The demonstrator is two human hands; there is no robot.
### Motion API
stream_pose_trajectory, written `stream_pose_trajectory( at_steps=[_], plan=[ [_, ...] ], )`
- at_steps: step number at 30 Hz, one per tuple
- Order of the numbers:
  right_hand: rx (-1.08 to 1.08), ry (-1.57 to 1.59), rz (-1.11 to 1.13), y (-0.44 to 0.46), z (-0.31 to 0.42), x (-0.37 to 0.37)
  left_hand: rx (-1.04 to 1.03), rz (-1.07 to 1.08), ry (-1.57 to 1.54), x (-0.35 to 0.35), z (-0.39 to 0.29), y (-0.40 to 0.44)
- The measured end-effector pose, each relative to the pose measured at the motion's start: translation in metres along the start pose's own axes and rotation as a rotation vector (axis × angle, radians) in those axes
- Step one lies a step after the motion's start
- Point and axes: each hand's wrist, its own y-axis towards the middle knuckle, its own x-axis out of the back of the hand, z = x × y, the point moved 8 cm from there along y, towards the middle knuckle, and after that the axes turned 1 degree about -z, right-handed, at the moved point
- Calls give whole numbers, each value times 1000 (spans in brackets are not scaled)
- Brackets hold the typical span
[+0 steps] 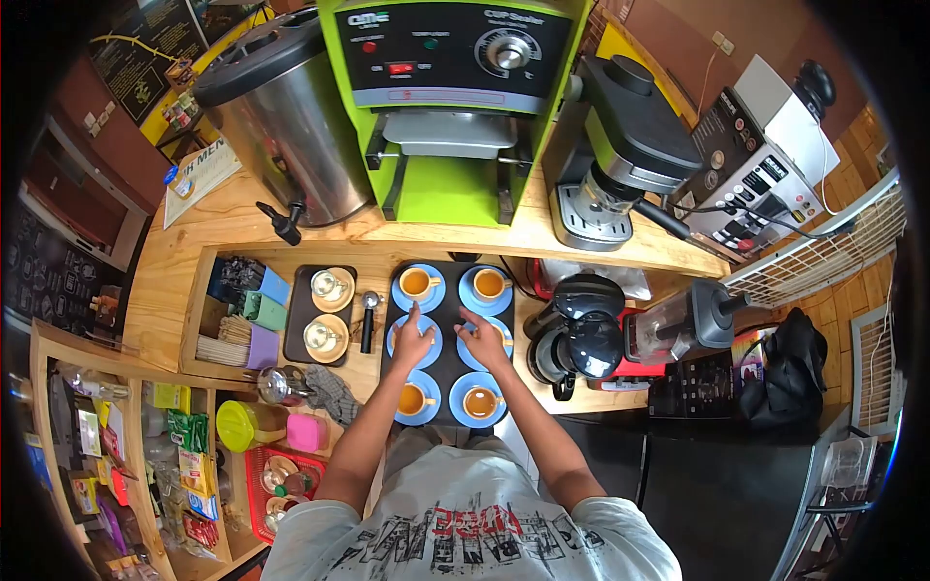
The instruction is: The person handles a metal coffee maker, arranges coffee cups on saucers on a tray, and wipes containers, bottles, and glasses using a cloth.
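A dark tray [448, 334] bears two columns of orange cups on blue saucers, several in all. My left hand [412, 341] is over the middle saucer of the left column, index finger pointing forward and thumb apart, and it hides most of the cup there. Over the middle saucer on the other side is my right hand [483, 343], its index finger and thumb spread; part of a cup shows beside it. Whether either hand touches a cup is unclear. A far-left cup [415, 282], far-right cup [488, 283], near-left cup [412, 400] and near-right cup [480, 402] hold brown liquid.
Left of the tray lie a portafilter [369, 320] and a smaller tray [303, 274] with lidded cups. A green cup sealer [446, 184], a steel urn [291, 126] and an espresso machine [620, 145] stand behind. Rightward are a black coffee maker [586, 329] and a blender [678, 324].
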Motion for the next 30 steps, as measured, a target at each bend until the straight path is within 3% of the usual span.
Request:
stream_pose_trajectory(
  at_steps=[1,3,5,7,12,30],
  plan=[
    [6,-1,2,13,-8,-14,74,0,-91,8,13,7],
    [-134,426,88,40,-29,-50,-7,-156,-120,28,30,22],
    [-163,416,145,57,-25,-70,24,-115,-254,30,62,43],
    [-195,408,56,75,-36,-88,33,-66,-329,32,73,57],
    [-224,425,26,100,-39,-112,80,139,-424,29,70,73],
    [-216,354,-62,112,-55,-125,70,244,-426,41,45,65]
  ],
)
